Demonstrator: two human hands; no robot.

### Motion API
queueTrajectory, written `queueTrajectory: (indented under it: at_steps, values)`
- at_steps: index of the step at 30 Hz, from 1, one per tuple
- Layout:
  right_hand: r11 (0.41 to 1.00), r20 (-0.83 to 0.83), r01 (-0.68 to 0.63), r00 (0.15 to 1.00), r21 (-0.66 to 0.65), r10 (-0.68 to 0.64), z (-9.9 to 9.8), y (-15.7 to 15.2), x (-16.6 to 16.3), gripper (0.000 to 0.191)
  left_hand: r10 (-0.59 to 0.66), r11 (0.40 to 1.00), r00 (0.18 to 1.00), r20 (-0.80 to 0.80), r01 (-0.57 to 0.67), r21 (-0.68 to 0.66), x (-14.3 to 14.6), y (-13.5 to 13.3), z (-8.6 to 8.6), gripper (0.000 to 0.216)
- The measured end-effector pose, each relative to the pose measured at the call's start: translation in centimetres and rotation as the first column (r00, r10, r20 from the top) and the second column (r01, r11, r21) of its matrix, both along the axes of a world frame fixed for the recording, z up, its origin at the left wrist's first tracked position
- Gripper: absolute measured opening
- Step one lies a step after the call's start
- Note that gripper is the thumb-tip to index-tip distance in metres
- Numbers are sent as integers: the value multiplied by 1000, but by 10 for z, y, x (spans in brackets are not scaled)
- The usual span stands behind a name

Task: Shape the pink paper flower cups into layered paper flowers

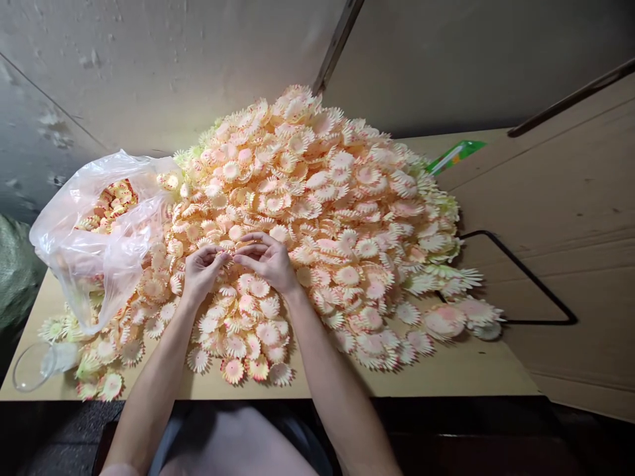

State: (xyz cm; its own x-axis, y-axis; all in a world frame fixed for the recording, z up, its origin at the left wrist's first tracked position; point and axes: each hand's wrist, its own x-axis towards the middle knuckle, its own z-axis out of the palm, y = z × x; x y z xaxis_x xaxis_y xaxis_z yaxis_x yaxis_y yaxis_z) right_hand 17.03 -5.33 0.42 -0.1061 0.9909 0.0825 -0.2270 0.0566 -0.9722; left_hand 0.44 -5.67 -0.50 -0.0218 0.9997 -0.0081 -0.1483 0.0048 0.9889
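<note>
Flower pieces (328,193) lie heaped around the fingers (254,249)

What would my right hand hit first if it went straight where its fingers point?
Most likely your left hand, directly ahead and very close, though depth there is hard to judge.

Bare from fingertips to elbow, my left hand (201,270) and right hand (270,262) end slender, smooth forearms (325,360) that narrow at the wrists. I wear a plain, pale greyish-pink cloth garment (238,444), softly blurred at the bottom of the view. Dark blue fabric (308,439) shows beside it; whether that is my clothing too, I cannot tell.
</note>
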Motion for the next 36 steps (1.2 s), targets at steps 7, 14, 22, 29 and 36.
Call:
queueTrajectory:
  at_steps: [7,14,22,29,36]
  values:
    - [999,-3,39,999,20,-39,0,0,0,41,-46,996,998,-37,49,76,-1,-2,6,32]
    - [988,4,130,991,82,-131,-3,3,3,31,32,989,999,-14,-29,144,-1,0,5,30]
    - [995,-6,29,1000,91,-29,-4,1,-3,34,-38,998,998,41,35,56,-2,-3,9,29]
    - [975,52,168,983,143,-177,-5,4,0,31,1,998,1000,6,-1,62,-2,-3,10,28]
    - [983,74,51,995,178,-65,-6,0,-3,24,74,993,997,29,-76,85,0,-1,5,27]
